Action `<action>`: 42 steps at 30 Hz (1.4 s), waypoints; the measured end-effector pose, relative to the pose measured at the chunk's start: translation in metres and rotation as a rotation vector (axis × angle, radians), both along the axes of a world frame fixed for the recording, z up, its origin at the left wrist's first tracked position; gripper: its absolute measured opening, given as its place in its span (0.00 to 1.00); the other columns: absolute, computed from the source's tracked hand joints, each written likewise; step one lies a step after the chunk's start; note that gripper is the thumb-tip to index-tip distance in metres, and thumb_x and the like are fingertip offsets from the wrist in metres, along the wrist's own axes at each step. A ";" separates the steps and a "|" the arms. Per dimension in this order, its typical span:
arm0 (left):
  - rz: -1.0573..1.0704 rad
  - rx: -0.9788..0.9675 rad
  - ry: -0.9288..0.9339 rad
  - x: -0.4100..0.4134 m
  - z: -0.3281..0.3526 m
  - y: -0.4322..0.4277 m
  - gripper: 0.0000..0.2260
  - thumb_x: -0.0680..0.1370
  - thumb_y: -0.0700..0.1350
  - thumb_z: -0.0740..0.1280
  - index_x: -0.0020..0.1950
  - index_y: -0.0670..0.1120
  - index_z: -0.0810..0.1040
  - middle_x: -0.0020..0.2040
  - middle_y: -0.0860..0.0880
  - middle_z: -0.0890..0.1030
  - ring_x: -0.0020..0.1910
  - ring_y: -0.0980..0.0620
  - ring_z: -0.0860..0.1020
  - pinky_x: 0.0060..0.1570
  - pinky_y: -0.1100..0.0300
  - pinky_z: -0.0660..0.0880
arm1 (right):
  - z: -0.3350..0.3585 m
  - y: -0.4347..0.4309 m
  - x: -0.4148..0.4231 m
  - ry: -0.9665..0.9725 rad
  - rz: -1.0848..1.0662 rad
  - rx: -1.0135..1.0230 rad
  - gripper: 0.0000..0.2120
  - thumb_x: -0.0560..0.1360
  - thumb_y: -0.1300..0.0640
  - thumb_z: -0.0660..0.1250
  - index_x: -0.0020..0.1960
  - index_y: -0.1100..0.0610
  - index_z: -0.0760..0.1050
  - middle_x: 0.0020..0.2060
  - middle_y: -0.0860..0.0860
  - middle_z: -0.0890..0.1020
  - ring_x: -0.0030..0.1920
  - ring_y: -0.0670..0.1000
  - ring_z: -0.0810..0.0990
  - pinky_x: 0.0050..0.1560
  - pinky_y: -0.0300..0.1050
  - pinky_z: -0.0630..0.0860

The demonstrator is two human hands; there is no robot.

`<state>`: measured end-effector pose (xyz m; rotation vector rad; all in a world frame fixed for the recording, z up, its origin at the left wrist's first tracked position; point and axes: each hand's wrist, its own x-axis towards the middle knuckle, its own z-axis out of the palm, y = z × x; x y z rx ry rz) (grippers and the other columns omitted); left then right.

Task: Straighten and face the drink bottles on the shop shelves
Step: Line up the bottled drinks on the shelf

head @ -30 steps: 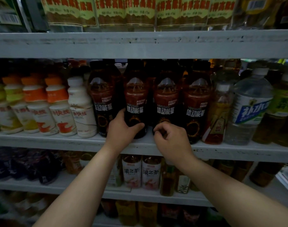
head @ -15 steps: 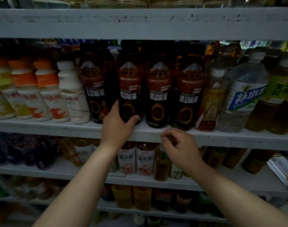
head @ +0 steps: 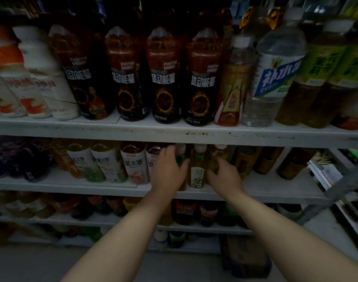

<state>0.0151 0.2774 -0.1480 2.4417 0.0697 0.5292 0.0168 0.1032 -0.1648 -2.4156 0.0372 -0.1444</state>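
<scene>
On the upper shelf [head: 174, 133], starting at your far left, stand white yoghurt-drink bottles [head: 21, 82] with orange bands. Next comes a row of four dark energy-drink bottles [head: 163, 78] set close side by side at the shelf's front edge, labels towards you. The leftmost of the four is turned a little, so its label shows a figure beside the ring. Right of them stand a slim amber bottle with a red and gold label [head: 233, 88], a clear water bottle [head: 275, 74] with a blue and white label, and green-labelled tea bottles [head: 326, 74].

On the lower shelf [head: 72, 186], dark purple packs [head: 21, 159] sit at your left, then white-labelled fruit-tea bottles [head: 135, 163]. Your left hand [head: 168, 169] reaches in under the upper shelf, with fingers curled behind a small green-banded bottle [head: 181, 153] and the thumb on its near side. Just beside it, between your hands, a small white-capped amber bottle [head: 198, 167] stands upright; whether either hand touches it you cannot tell. Your right hand [head: 225, 176] grips the next small bottle [head: 217, 153] low on its body, so that only the cap and shoulder show. Further right, brown bottles [head: 247, 159] stand in shadow
</scene>
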 end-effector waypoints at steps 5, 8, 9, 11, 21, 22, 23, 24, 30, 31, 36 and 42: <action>0.050 0.291 0.080 0.017 0.016 -0.010 0.18 0.75 0.60 0.64 0.54 0.47 0.75 0.51 0.42 0.75 0.46 0.42 0.78 0.36 0.55 0.70 | 0.024 0.025 0.021 -0.164 -0.021 0.031 0.12 0.75 0.48 0.65 0.54 0.53 0.72 0.43 0.51 0.80 0.41 0.51 0.79 0.39 0.44 0.76; 0.042 0.372 0.126 0.019 0.021 -0.004 0.17 0.75 0.58 0.65 0.56 0.46 0.75 0.52 0.41 0.76 0.47 0.41 0.78 0.36 0.54 0.70 | 0.029 0.034 0.032 -0.049 0.058 0.059 0.10 0.74 0.47 0.67 0.50 0.52 0.76 0.43 0.51 0.81 0.46 0.53 0.80 0.45 0.48 0.78; 0.010 0.376 0.114 0.020 0.022 -0.001 0.16 0.75 0.56 0.65 0.56 0.46 0.75 0.51 0.41 0.76 0.47 0.41 0.78 0.35 0.55 0.70 | 0.029 0.034 0.035 -0.020 0.060 0.071 0.11 0.74 0.47 0.68 0.51 0.52 0.76 0.45 0.52 0.81 0.48 0.54 0.80 0.47 0.49 0.77; -0.107 0.333 0.108 0.024 0.026 0.006 0.13 0.74 0.51 0.66 0.55 0.45 0.75 0.50 0.42 0.79 0.48 0.41 0.79 0.37 0.55 0.72 | 0.030 0.033 0.040 0.009 0.048 0.099 0.12 0.74 0.49 0.68 0.54 0.53 0.76 0.50 0.54 0.81 0.53 0.56 0.79 0.51 0.49 0.75; -0.393 0.157 0.247 0.046 0.029 0.028 0.25 0.73 0.51 0.72 0.67 0.49 0.71 0.62 0.47 0.77 0.60 0.47 0.74 0.55 0.58 0.71 | 0.042 0.010 0.034 -0.026 0.225 -0.006 0.07 0.75 0.54 0.68 0.51 0.55 0.76 0.44 0.48 0.79 0.47 0.49 0.75 0.49 0.45 0.72; -0.366 0.139 0.232 0.046 0.029 0.026 0.27 0.71 0.54 0.73 0.67 0.50 0.71 0.61 0.48 0.77 0.59 0.48 0.75 0.55 0.57 0.72 | 0.042 0.010 0.034 -0.045 0.220 -0.022 0.05 0.74 0.54 0.69 0.49 0.54 0.76 0.41 0.46 0.77 0.45 0.47 0.74 0.47 0.43 0.71; -0.320 0.137 0.221 0.046 0.028 0.023 0.27 0.70 0.56 0.73 0.65 0.51 0.72 0.59 0.49 0.78 0.58 0.49 0.75 0.55 0.55 0.74 | 0.041 0.009 0.034 -0.064 0.215 -0.033 0.04 0.74 0.54 0.69 0.47 0.53 0.75 0.38 0.43 0.75 0.43 0.46 0.73 0.46 0.42 0.70; -0.260 0.154 0.220 0.046 0.026 0.020 0.26 0.69 0.59 0.73 0.63 0.51 0.73 0.57 0.49 0.79 0.56 0.49 0.76 0.55 0.53 0.75 | 0.040 0.008 0.034 -0.080 0.211 -0.037 0.04 0.74 0.53 0.70 0.46 0.51 0.76 0.37 0.42 0.74 0.43 0.45 0.73 0.45 0.41 0.69; -0.086 0.129 0.118 0.047 0.015 0.006 0.19 0.70 0.61 0.70 0.54 0.51 0.78 0.47 0.50 0.81 0.48 0.48 0.79 0.41 0.57 0.74 | 0.037 0.009 0.033 -0.122 0.189 -0.003 0.05 0.72 0.52 0.72 0.44 0.52 0.78 0.37 0.43 0.77 0.42 0.44 0.74 0.45 0.39 0.68; -0.084 0.143 0.101 0.047 0.014 0.005 0.18 0.70 0.60 0.70 0.53 0.50 0.78 0.47 0.49 0.81 0.48 0.48 0.79 0.42 0.56 0.75 | 0.036 0.010 0.033 -0.119 0.175 0.003 0.05 0.72 0.52 0.71 0.44 0.51 0.77 0.38 0.44 0.77 0.42 0.44 0.73 0.45 0.39 0.68; -0.086 0.161 0.086 0.047 0.016 0.004 0.22 0.72 0.60 0.69 0.59 0.47 0.77 0.49 0.46 0.81 0.49 0.45 0.79 0.44 0.52 0.78 | 0.035 0.013 0.033 -0.107 0.127 0.015 0.12 0.73 0.51 0.71 0.54 0.56 0.78 0.49 0.52 0.82 0.51 0.51 0.79 0.49 0.40 0.71; -0.260 0.206 0.190 0.046 0.023 0.018 0.15 0.76 0.52 0.67 0.60 0.46 0.75 0.51 0.44 0.81 0.49 0.44 0.78 0.46 0.52 0.77 | 0.038 0.009 0.036 -0.102 0.153 0.009 0.13 0.74 0.53 0.70 0.56 0.56 0.77 0.50 0.53 0.82 0.53 0.54 0.78 0.52 0.45 0.73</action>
